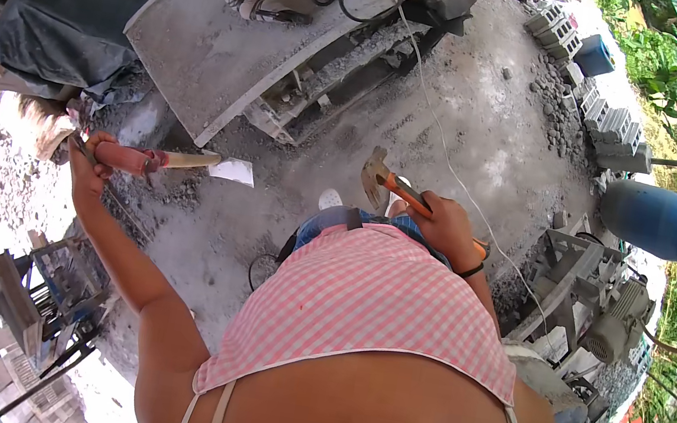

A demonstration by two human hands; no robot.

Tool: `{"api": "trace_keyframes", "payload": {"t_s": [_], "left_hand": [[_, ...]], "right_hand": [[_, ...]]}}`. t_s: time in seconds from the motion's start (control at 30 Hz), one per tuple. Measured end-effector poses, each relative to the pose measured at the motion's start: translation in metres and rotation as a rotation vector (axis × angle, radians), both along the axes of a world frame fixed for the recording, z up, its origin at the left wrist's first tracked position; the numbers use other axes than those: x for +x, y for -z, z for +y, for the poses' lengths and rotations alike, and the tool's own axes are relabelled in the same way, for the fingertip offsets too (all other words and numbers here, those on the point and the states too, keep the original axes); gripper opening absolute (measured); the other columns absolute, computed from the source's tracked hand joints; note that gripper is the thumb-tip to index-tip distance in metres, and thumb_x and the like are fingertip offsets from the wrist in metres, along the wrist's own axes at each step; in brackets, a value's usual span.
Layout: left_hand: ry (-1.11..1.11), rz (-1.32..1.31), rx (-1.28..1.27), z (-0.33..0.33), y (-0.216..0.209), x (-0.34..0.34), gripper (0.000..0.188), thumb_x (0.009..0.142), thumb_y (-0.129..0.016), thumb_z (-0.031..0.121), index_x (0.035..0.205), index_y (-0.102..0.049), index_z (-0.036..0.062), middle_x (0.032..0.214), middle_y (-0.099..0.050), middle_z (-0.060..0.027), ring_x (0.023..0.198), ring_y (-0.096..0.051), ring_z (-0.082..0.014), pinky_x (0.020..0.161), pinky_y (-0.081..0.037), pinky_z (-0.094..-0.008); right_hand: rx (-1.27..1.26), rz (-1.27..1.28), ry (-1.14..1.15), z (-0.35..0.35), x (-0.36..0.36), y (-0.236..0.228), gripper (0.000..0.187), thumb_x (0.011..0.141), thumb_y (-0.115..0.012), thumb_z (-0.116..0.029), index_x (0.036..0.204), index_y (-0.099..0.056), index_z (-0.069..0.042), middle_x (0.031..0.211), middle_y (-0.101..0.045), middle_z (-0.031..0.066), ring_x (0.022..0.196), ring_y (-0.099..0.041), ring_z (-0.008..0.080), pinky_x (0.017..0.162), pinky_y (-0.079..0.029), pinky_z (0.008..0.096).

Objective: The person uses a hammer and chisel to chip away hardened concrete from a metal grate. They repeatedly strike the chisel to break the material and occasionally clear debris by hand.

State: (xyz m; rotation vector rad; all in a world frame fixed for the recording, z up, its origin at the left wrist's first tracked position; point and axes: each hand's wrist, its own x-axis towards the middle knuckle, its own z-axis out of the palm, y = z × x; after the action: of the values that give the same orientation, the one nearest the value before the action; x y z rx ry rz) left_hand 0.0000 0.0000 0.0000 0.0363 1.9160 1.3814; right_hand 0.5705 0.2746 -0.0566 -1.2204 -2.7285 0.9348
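At the left, my left hand [93,157] is closed around the upper end of what looks like a shovel [193,160]. It has a thick reddish grip, a pale wooden shaft and a flat whitish end near the ground. My right hand [444,225], in front of my body, grips a claw hammer [377,175] by its orange and black handle. The rusty hammer head points away from me, above my feet. Both arms are bent away from each other, and the two tools do not touch.
A dusty slanted metal sheet [197,42] on a frame stands ahead, with a power tool [268,8] and cables on it. A white cord [445,144] crosses the ground. Right are concrete blocks [617,131], a blue barrel [648,220] and a motor [622,319]; left, a metal frame [65,284].
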Motion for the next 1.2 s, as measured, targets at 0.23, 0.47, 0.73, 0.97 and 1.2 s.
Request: {"api": "trace_keyframes", "payload": {"t_s": [0.23, 0.47, 0.73, 0.97, 1.2], "left_hand": [[-0.216, 0.074, 0.242, 0.092, 0.087, -0.058, 0.069, 0.090, -0.011, 0.054, 0.092, -0.063, 0.0082, 0.073, -0.062, -0.0020, 0.043, -0.036, -0.0108, 0.037, -0.023, -0.0228], [-0.308, 0.221, 0.301, 0.101, 0.090, -0.069, 0.071, 0.087, -0.012, 0.052, 0.102, -0.067, 0.0111, 0.095, -0.069, -0.0045, 0.054, -0.046, -0.0096, 0.042, -0.026, -0.0188], [-0.397, 0.222, 0.401, 0.102, 0.090, -0.052, 0.073, 0.091, -0.008, 0.054, 0.115, -0.065, 0.0159, 0.114, -0.063, -0.0033, 0.060, -0.045, -0.0090, 0.042, -0.027, -0.0197], [-0.530, 0.219, 0.466, 0.098, 0.092, -0.025, 0.074, 0.091, -0.007, 0.055, 0.125, -0.058, 0.0150, 0.121, -0.060, -0.0068, 0.047, -0.030, -0.0093, 0.040, -0.024, -0.0221], [-0.458, 0.180, 0.436, 0.071, 0.116, -0.031, 0.070, 0.091, -0.011, 0.053, 0.126, -0.056, 0.0123, 0.121, -0.061, -0.0081, 0.042, -0.023, -0.0104, 0.039, -0.023, -0.0238]], "right_hand": [[0.032, -0.063, -0.064, -0.021, -0.005, -0.001, 0.027, 0.079, -0.066, -0.030, 0.075, -0.056, -0.005, 0.067, -0.060, 0.0158, 0.066, -0.060, 0.0358, 0.059, -0.046, 0.0463], [0.020, -0.019, -0.041, -0.030, -0.002, 0.003, 0.028, 0.080, -0.066, -0.031, 0.075, -0.056, -0.005, 0.066, -0.060, 0.0159, 0.066, -0.059, 0.0361, 0.059, -0.045, 0.0469], [0.006, -0.041, -0.052, -0.023, -0.014, 0.006, 0.027, 0.081, -0.065, -0.031, 0.077, -0.055, -0.006, 0.067, -0.060, 0.0166, 0.066, -0.059, 0.0373, 0.059, -0.045, 0.0474], [-0.007, -0.053, -0.150, -0.016, -0.023, 0.012, 0.026, 0.082, -0.063, -0.030, 0.079, -0.056, -0.005, 0.068, -0.060, 0.0163, 0.067, -0.059, 0.0384, 0.062, -0.045, 0.0481], [-0.030, -0.108, -0.165, -0.010, -0.031, 0.009, 0.030, 0.082, -0.064, -0.033, 0.078, -0.056, -0.005, 0.068, -0.061, 0.0169, 0.067, -0.059, 0.0384, 0.060, -0.045, 0.0477]]}}
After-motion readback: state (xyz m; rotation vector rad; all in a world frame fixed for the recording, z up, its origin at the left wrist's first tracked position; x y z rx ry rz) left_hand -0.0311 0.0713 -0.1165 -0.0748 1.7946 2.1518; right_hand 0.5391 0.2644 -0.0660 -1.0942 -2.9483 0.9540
